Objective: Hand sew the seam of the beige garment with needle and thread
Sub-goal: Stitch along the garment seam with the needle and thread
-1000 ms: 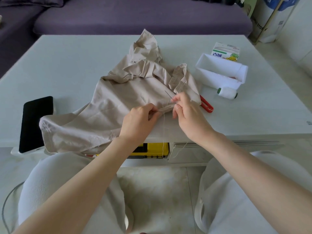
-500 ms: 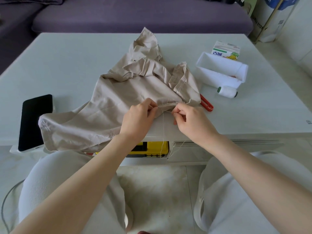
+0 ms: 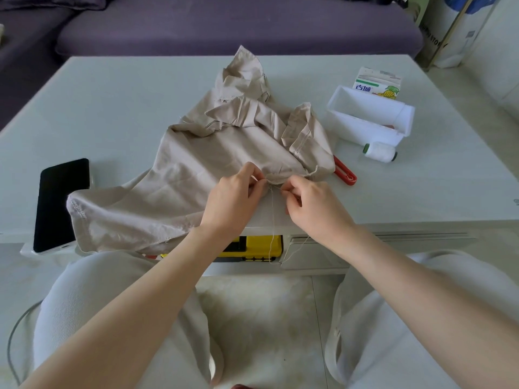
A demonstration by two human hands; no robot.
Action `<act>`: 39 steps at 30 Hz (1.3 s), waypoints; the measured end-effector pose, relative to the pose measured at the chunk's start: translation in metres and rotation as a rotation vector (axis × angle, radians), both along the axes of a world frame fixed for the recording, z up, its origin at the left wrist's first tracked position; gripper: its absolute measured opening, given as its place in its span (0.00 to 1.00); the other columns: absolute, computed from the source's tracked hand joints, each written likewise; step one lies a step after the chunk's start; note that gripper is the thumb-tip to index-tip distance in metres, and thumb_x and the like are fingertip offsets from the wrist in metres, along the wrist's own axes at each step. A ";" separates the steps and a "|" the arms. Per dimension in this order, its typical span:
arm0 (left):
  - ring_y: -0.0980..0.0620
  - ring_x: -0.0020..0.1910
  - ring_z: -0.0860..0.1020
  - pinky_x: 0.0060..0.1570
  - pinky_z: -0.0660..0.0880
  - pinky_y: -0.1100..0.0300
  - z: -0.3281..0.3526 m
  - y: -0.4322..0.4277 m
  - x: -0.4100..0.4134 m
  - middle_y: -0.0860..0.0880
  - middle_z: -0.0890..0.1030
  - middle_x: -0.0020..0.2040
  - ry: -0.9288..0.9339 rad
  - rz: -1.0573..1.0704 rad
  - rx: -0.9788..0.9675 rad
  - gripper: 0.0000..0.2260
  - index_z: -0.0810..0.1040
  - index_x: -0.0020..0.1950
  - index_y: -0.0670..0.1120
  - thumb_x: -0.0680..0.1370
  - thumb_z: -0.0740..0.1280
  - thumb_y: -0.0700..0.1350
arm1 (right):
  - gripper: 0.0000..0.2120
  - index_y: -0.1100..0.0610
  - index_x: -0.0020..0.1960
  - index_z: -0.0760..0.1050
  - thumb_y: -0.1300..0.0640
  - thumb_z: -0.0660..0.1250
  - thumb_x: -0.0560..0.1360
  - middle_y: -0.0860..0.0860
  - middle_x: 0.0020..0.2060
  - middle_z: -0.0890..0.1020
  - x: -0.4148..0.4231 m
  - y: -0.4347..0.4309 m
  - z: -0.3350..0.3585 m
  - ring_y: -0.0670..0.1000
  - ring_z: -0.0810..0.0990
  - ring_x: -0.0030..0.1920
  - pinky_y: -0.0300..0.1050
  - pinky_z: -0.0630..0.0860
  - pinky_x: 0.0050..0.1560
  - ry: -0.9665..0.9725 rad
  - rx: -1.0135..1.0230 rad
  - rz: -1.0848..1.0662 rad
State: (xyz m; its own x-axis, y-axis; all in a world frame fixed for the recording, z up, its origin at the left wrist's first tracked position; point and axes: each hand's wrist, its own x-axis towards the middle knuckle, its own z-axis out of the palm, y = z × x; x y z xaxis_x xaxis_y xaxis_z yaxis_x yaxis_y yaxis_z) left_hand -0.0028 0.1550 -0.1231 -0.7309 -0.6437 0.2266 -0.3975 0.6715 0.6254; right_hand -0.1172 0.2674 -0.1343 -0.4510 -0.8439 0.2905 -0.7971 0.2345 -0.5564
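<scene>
The beige garment (image 3: 202,175) lies crumpled across the middle of the white table (image 3: 118,108). My left hand (image 3: 233,200) pinches the garment's near seam edge by the table's front. Just right of it, my right hand (image 3: 311,206) has thumb and fingers pinched together at the same seam; the needle is too small to make out. A pale thread (image 3: 271,220) hangs from between the hands, down past the table edge.
A white thread spool (image 3: 379,149) lies right of the garment, before a white box (image 3: 370,116) and a small carton (image 3: 377,84). Red-handled scissors (image 3: 345,171) poke out from under the cloth. A black phone (image 3: 60,203) lies at left. A purple sofa (image 3: 224,23) stands behind.
A second ago my right hand held the needle up over the seam; it has come down to the seam edge near the table's front. My left hand keeps its pinch on the cloth.
</scene>
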 end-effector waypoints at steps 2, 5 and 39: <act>0.45 0.39 0.78 0.38 0.75 0.50 0.000 0.000 0.001 0.50 0.83 0.42 0.020 -0.007 -0.012 0.06 0.74 0.51 0.45 0.80 0.63 0.47 | 0.05 0.63 0.48 0.76 0.65 0.61 0.76 0.55 0.36 0.83 0.001 -0.001 -0.001 0.55 0.80 0.36 0.44 0.75 0.37 -0.005 -0.008 -0.003; 0.46 0.36 0.78 0.36 0.76 0.49 0.000 0.003 0.002 0.50 0.83 0.41 0.048 -0.044 -0.040 0.07 0.75 0.51 0.44 0.80 0.63 0.47 | 0.05 0.62 0.48 0.76 0.65 0.61 0.76 0.55 0.36 0.84 0.004 -0.002 0.000 0.56 0.81 0.38 0.45 0.74 0.38 -0.009 -0.021 -0.019; 0.52 0.31 0.74 0.35 0.76 0.51 -0.002 0.000 0.001 0.51 0.80 0.34 0.178 -0.074 -0.014 0.04 0.80 0.49 0.45 0.76 0.67 0.41 | 0.10 0.58 0.42 0.78 0.59 0.62 0.80 0.49 0.34 0.80 0.013 -0.008 0.013 0.47 0.78 0.36 0.42 0.75 0.43 -0.406 -0.067 -0.047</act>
